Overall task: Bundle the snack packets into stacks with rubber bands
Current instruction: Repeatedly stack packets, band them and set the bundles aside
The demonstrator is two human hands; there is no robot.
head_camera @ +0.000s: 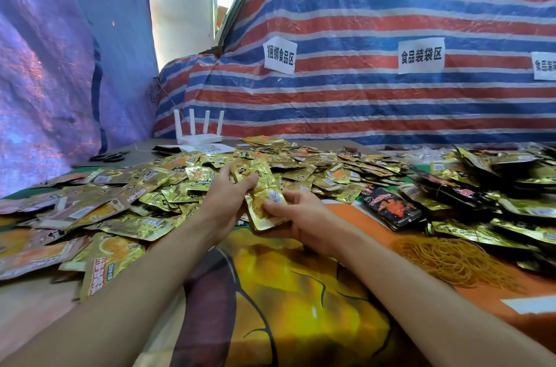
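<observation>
A small stack of gold snack packets [264,210] sits in my right hand [298,216], thumb on top and fingers curled under it. My left hand [228,189] pinches another gold packet [255,174] just above the stack, at the near edge of the big heap of loose gold packets [168,183]. A pile of tan rubber bands [451,258] lies on the table to the right of my right forearm.
Bundled gold and black packets [487,195] are piled at the right. A white router [198,132] and black scissors [108,157] lie at the table's far left. Striped tarpaulin [361,96] with paper labels hangs behind. An orange and yellow printed sheet [285,291] covers the near table.
</observation>
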